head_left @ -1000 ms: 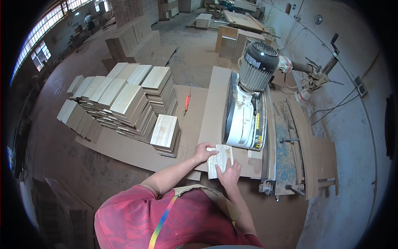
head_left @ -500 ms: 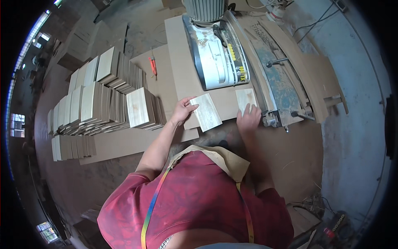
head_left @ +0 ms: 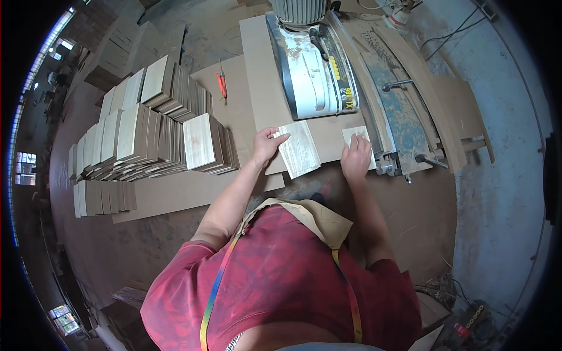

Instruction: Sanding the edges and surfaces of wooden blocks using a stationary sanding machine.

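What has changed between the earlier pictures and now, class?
The right hand let go of the left board and moved right, onto the right board. The left hand still grips the left board; the stacks, red tool and machine stayed put.

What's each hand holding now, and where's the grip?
Left hand: pale wooden board, held near its upper left corner. Right hand: resting over another board; whether it grips cannot be told.

Motor (head_left: 300,10) cut @ top, 1 board (head_left: 353,130) pt. hidden by R hand (head_left: 356,157).
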A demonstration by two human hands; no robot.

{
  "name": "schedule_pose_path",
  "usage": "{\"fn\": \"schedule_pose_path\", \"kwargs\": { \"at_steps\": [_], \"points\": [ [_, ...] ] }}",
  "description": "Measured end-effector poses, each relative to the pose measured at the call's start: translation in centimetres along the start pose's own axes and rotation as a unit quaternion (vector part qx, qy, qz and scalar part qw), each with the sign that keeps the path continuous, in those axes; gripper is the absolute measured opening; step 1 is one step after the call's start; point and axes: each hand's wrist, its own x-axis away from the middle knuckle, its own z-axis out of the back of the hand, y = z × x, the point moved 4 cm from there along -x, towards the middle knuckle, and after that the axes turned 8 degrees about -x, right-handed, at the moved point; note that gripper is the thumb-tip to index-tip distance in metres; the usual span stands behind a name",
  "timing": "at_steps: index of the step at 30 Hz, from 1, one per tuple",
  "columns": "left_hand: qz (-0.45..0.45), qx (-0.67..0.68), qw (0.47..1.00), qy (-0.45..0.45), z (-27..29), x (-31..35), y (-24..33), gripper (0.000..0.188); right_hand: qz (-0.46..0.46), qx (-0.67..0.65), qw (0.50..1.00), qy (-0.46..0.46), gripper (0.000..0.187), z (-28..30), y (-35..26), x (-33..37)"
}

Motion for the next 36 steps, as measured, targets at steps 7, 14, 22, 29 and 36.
{"fn": "schedule_pose_path", "kwargs": {
  "at_steps": [7, 14, 22, 29, 36],
  "points": [
    [0.007, -0.043, 0.999, -0.013, -0.6, -0.7, 0.8, 0.034, -0.063, -0.029, 0.997, -0.017, 0.041, -2.8, 0.6, -6.5],
    [-0.003, 0.004, 0.999, -0.041, 0.1, 0.0, 1.1, 0.033, -0.027, 0.043, 0.998, -0.036, 0.043, -1.7, -0.1, -0.2],
    [-0.018, -0.032, 0.999, -0.021, -0.4, 0.0, 1.9, 0.035, -0.026, -0.122, 0.989, -0.074, 0.054, -2.7, -3.4, -4.0],
    [-0.026, -0.072, 0.997, -0.011, -1.2, 0.8, 1.2, 0.037, -0.001, -0.158, 0.98, -0.118, 0.073, 0.5, -10.7, 0.8],
    [0.014, 0.099, 0.989, -0.106, 0.0, 1.5, 1.9, 0.038, -0.019, -0.078, 0.997, 0.002, 0.064, 3.7, -3.1, 3.0]
  ]
}}
